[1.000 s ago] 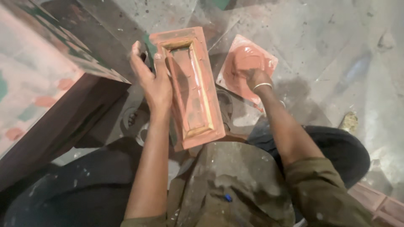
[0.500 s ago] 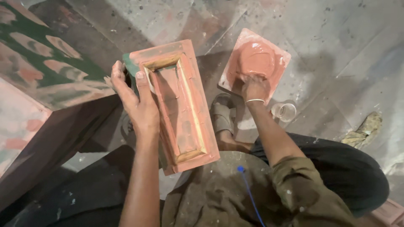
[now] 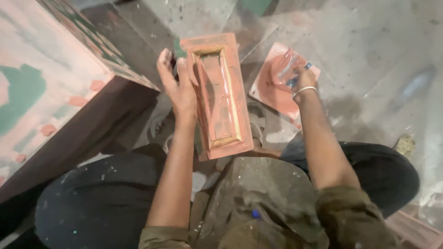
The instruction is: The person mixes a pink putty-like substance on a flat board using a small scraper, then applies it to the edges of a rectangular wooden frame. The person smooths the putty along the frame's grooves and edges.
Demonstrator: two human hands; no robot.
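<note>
While left hand (image 3: 181, 90) clasps long rust-red rectangular recessed mould (image 3: 218, 94) upright over lap, right hand (image 3: 300, 78) pinches smeared plastic wad (image 3: 287, 69) on reddish square tile (image 3: 277, 85), floor. Judged step: loading pigment; next, careful wiping inside recess.

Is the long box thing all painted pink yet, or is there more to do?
Mostly done: the long recessed block is pink-red across its face. The left hand steadies its edge while the right hand dabs at the paint-smeared square tile on the floor. Green shows at the block's top-left corner, and the hollow looks patchy.

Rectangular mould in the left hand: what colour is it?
The rectangular mould is reddish-pink all over, clearest in the head view.
</note>
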